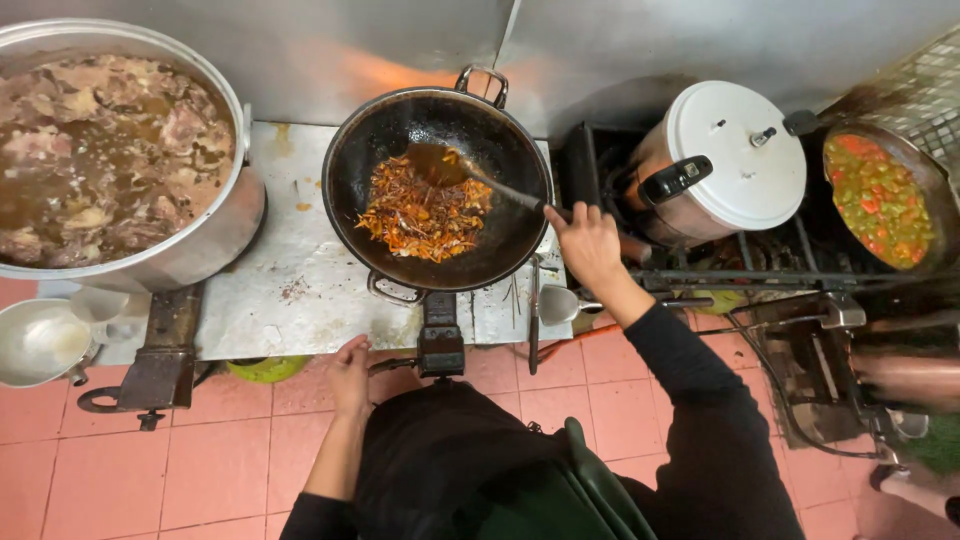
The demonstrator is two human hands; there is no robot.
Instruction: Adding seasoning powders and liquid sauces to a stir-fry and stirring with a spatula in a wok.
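Right hand (pixel 585 243): closed around ladle (pixel 470 172) handle, bowl in wok (pixel 440 185) of fried shreds. Left hand (pixel 350 372): loosely curled at stove knob (pixel 385 366), grip unclear.

two woks (pixel 500 215) (pixel 940 200) — one stockpot (pixel 200 250), one pressure cooker (pixel 735 155)

Black long sleeves cover both arms, the left one seemingly pushed up the forearm. Dark top or apron over torso. Left hand (pixel 350 375) and right hand (pixel 585 243) bare, no gloves.

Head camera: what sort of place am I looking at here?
Most likely a commercial kitchen: a huge stockpot of broth, a black wok over a burner, a pressure cooker, steel walls.
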